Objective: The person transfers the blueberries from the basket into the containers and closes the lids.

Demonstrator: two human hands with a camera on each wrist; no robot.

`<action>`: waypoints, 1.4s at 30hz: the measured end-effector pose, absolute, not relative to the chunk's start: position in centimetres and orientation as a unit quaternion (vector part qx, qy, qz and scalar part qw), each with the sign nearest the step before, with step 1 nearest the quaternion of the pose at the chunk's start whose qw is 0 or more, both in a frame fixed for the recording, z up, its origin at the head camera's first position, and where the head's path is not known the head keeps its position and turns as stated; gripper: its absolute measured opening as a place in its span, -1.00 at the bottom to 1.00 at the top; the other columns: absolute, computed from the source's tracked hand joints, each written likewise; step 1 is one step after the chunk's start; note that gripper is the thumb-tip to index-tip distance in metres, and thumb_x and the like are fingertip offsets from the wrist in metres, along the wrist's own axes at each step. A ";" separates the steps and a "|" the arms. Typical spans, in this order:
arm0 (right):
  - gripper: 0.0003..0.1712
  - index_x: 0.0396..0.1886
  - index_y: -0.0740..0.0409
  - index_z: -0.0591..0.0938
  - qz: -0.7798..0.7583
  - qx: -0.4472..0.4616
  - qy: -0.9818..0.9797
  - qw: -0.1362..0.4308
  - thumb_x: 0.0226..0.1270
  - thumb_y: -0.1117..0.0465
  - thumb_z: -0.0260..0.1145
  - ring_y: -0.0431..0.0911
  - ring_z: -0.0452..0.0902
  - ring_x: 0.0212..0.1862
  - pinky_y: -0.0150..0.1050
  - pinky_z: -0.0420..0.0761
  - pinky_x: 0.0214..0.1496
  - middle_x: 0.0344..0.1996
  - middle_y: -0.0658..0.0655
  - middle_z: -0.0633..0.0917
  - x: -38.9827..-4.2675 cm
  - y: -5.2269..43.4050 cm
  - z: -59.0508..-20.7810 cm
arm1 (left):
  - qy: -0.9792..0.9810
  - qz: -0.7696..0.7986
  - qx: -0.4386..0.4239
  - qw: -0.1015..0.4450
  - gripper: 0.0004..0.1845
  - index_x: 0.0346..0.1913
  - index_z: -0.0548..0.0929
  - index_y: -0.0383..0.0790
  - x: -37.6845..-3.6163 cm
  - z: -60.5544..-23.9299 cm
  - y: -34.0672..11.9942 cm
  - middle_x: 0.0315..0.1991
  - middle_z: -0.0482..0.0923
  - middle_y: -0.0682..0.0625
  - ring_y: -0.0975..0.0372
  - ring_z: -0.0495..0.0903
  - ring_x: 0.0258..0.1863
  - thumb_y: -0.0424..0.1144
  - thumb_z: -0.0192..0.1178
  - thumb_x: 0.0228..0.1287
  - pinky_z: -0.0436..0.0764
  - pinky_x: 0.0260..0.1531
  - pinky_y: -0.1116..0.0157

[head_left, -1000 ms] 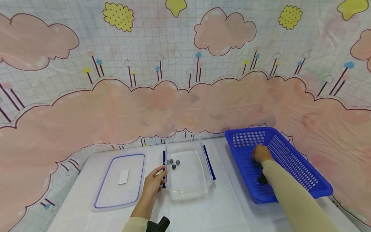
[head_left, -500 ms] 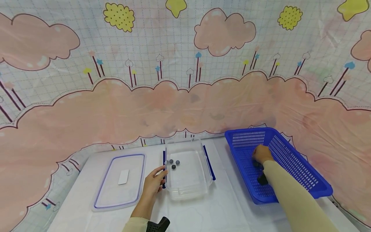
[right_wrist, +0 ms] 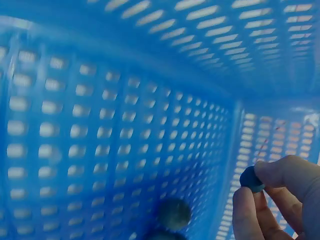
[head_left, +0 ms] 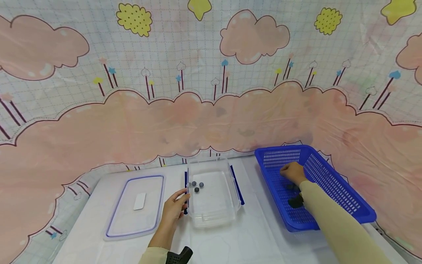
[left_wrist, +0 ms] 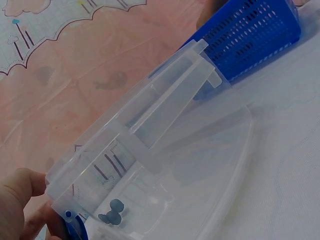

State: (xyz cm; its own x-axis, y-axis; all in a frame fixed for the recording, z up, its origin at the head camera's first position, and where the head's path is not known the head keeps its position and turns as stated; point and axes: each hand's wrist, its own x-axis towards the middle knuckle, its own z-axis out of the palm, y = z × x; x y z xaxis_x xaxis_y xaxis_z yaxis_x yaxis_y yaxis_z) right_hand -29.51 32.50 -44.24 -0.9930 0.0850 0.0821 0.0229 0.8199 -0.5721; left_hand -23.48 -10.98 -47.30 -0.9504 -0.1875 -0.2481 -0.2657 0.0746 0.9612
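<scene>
Fingers (head_left: 286,171) of the right hand (head_left: 291,173) sit inside the blue slotted plastic basket (head_left: 343,196) on the head view; I judge a pick underway. Left-wrist view: left hand (left_wrist: 20,202) grips the clear plastic box (left_wrist: 165,165) holding small dark blue balls (left_wrist: 114,212). Right-wrist view: thumb and finger pinch one small dark blue ball (right_wrist: 250,178); next I'd lift clear.

My head camera is looking forward and down over the whole table (head_left: 250,242). The left wrist camera is sitting close against the clear box (left_wrist: 165,165), also catching the blue basket (left_wrist: 250,35). The right wrist camera is peering inside that basket (right_wrist: 100,125).
</scene>
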 end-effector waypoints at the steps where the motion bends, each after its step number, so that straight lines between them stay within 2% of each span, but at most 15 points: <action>1: -0.69 -0.18 0.49 0.69 0.308 -0.030 -0.950 0.047 0.19 0.30 0.27 0.21 0.62 -0.19 0.10 0.61 -0.11 -0.23 0.39 0.72 -29.4 32.3 -44.2 | 0.732 0.663 -0.154 0.029 -0.54 0.23 0.59 -0.16 -23.5 -47.3 -11.0 -0.52 0.48 0.12 0.36 0.44 -0.55 -0.14 0.29 0.28 0.38 -0.60 0.44; 7: -0.65 -0.07 0.48 0.67 0.368 -0.032 -0.929 0.027 0.31 0.24 0.30 0.17 0.65 -0.12 0.04 0.61 -0.05 -0.17 0.36 0.73 -29.1 31.6 -43.7 | 0.731 0.665 -0.154 0.026 -0.54 0.23 0.59 -0.17 -23.4 -47.4 -11.0 -0.54 0.47 0.13 0.38 0.44 -0.57 -0.15 0.29 0.27 0.38 -0.61 0.44; 12: -0.59 0.04 0.55 0.60 0.466 -0.039 -0.884 0.010 0.34 0.29 0.29 0.08 0.69 -0.08 -0.03 0.64 0.05 -0.11 0.36 0.72 -28.5 31.0 -43.0 | 0.730 0.665 -0.154 0.029 -0.53 0.23 0.59 -0.16 -23.4 -47.3 -11.0 -0.53 0.48 0.13 0.38 0.44 -0.57 -0.14 0.29 0.27 0.37 -0.60 0.44; 16: -0.54 0.12 0.60 0.52 0.533 -0.036 -0.846 -0.012 0.36 0.32 0.27 -0.07 0.70 -0.09 -0.02 0.59 0.15 -0.10 0.29 0.72 -27.9 30.8 -42.4 | 0.731 0.664 -0.156 0.034 -0.53 0.24 0.59 -0.15 -23.4 -47.3 -11.0 -0.51 0.49 0.12 0.37 0.45 -0.55 -0.13 0.29 0.28 0.37 -0.60 0.44; 21: -0.49 0.18 0.63 0.46 0.585 -0.019 -0.810 -0.035 0.38 0.31 0.27 -0.31 0.66 -0.18 -0.20 0.62 0.10 -0.06 0.22 0.72 -27.5 30.7 -42.0 | 0.731 0.661 -0.161 0.040 -0.53 0.25 0.58 -0.13 -23.5 -47.1 -11.0 -0.45 0.52 0.09 0.35 0.45 -0.52 -0.12 0.28 0.30 0.38 -0.58 0.44; 30: -0.45 0.23 0.56 0.45 0.613 -0.005 -0.788 -0.061 0.41 0.23 0.27 -0.23 0.66 -0.05 -0.20 0.58 0.16 0.04 0.24 0.67 -27.0 29.9 -40.9 | 0.731 0.660 -0.167 0.041 -0.55 0.25 0.58 -0.13 -23.5 -46.9 -10.9 -0.41 0.53 0.08 0.35 0.46 -0.51 -0.14 0.26 0.32 0.38 -0.57 0.43; 35: -0.49 0.19 0.55 0.48 0.615 0.008 -0.785 -0.068 0.42 0.23 0.26 -0.11 0.67 0.01 -0.21 0.59 0.15 -0.04 0.17 0.70 -26.7 29.4 -40.8 | 0.732 0.659 -0.168 0.042 -0.55 0.25 0.58 -0.12 -23.5 -46.8 -10.8 -0.41 0.53 0.08 0.35 0.46 -0.51 -0.14 0.26 0.32 0.37 -0.57 0.43; 42: -0.48 0.20 0.62 0.42 0.636 0.025 -0.767 -0.081 0.43 0.28 0.24 -0.23 0.67 -0.10 -0.19 0.58 0.15 -0.12 0.08 0.71 -26.6 28.6 -40.7 | 0.733 0.657 -0.170 0.041 -0.55 0.25 0.59 -0.12 -23.5 -46.8 -10.8 -0.39 0.54 0.07 0.33 0.46 -0.50 -0.14 0.27 0.32 0.37 -0.56 0.42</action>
